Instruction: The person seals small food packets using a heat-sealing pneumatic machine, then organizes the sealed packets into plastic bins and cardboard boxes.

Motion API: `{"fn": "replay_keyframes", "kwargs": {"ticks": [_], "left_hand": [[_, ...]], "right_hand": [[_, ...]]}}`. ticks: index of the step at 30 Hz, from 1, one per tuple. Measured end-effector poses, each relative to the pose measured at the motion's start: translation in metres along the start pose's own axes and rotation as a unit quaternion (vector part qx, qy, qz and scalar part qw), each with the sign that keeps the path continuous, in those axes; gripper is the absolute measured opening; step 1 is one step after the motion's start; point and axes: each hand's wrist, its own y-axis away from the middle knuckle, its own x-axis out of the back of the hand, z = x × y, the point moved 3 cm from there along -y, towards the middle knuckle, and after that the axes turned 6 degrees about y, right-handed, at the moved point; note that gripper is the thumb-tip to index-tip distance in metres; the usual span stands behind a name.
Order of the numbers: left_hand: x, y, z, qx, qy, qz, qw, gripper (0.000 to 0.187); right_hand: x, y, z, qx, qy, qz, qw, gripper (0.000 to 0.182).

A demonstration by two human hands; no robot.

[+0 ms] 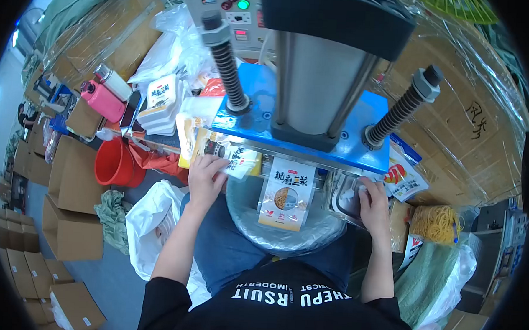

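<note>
Fingers closed, my left hand (pixel 206 179) grips the edge of a printed food pouch (pixel 240 163) at the left of a blue press (pixel 253 96). Another printed pouch (pixel 285 198), with a round window, hangs flat below the middle of the press, touched by neither hand. My right hand (pixel 373 206) is at the outer edge of a shiny tray-like piece (pixel 341 195) to the right, its fingers curled over the rim. A white bit shows at those fingertips, too small to name. Beneath the hanging pouch is a plastic-lined tub (pixel 273 233) between my knees.
Threaded posts with springs (pixel 226 69) stand on both sides of the press cylinder (pixel 318 85). Stacked white packs (pixel 161 104), a pink bottle (pixel 104 99) and a red bucket (pixel 114 164) are at left. Yellow string (pixel 436 224) and a large carton (pixel 456 108) stand at right.
</note>
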Motion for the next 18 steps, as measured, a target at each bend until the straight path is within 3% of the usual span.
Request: {"fn": "replay_keyframes", "kwargs": {"ticks": [2,3,5,6,8,10,12,13,15,16,17,18], "left_hand": [[0.0,-0.014,0.01,0.035,0.055,0.026,0.998,0.011],[-0.001,-0.017,0.013,0.063,0.117,0.081,0.988,0.01],[0.014,-0.009,0.041,0.11,0.132,0.045,0.984,0.009],[0.009,0.001,0.053,0.113,0.178,0.018,0.977,0.012],[0.007,0.005,0.087,0.056,0.212,-0.046,0.975,0.012],[0.004,0.009,0.104,0.073,0.229,-0.094,0.966,0.013],[-0.001,0.009,0.116,0.102,0.309,-0.187,0.927,0.011],[-0.002,0.01,0.119,0.099,0.31,-0.188,0.927,0.011],[-0.01,0.024,0.118,0.199,0.429,-0.235,0.849,0.009],[-0.016,0.035,0.114,0.267,0.503,-0.253,0.782,0.012],[-0.02,0.043,0.113,0.269,0.502,-0.249,0.783,0.012],[-0.027,0.052,0.115,0.319,0.543,-0.25,0.735,0.014]], "right_hand": [[0.003,-0.001,0.004,0.023,-0.059,0.066,0.996,0.026],[0.007,-0.003,-0.004,0.034,-0.041,0.077,0.996,0.026],[-0.003,0.008,-0.011,-0.037,-0.36,-0.004,0.932,0.023],[-0.004,0.014,-0.02,-0.063,-0.418,-0.061,0.904,0.021],[-0.006,0.015,-0.043,-0.043,-0.442,-0.13,0.887,0.023],[0.013,0.004,-0.075,-0.04,-0.418,-0.145,0.896,0.021],[0.031,-0.008,-0.106,0.132,-0.263,-0.153,0.944,0.021],[0.029,-0.007,-0.111,0.131,-0.262,-0.149,0.945,0.021],[0.02,-0.007,-0.117,0.171,-0.288,-0.133,0.933,0.021],[0.01,-0.001,-0.111,0.16,-0.3,-0.121,0.933,0.026],[-0.004,0.004,-0.108,0.164,-0.301,-0.124,0.931,0.026],[-0.016,0.009,-0.103,0.109,-0.355,-0.125,0.92,0.029]]}}
